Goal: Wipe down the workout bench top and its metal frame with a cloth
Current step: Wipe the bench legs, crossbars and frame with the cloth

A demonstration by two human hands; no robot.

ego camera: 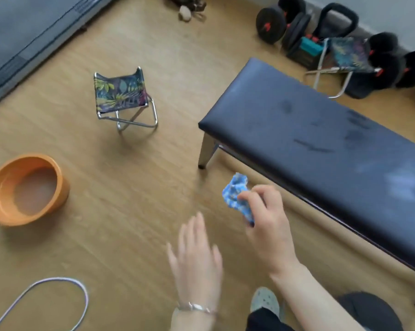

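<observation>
The right hand (267, 225) pinches a crumpled blue cloth (237, 195) between thumb and fingers, holding it in the air above the wooden floor (135, 187), just beside the near long edge of the workout bench (321, 144) but not touching it. The left hand (197, 256) is empty, fingers spread wide and blurred, hovering over the floor near the right hand, with a thin bracelet (197, 307) at the wrist.

The bench has a dark padded top carrying smudges and a pale patch toward its right end; one metal leg (206, 149) of its frame shows at the near left corner. Below the right forearm a pale perforated shoe (265, 301) rests on the floor.

To the left sits an orange basin (1, 187) with cloudy water in it, and near the bottom left corner lies a pale hoop (80, 287). A small folding stool (120, 94) with a leaf-print seat stands between basin and bench, well apart from both. A second such stool (345, 56) stands behind the bench, next to black dumbbells (273, 25) and a kettlebell (337, 20) along the wall
</observation>
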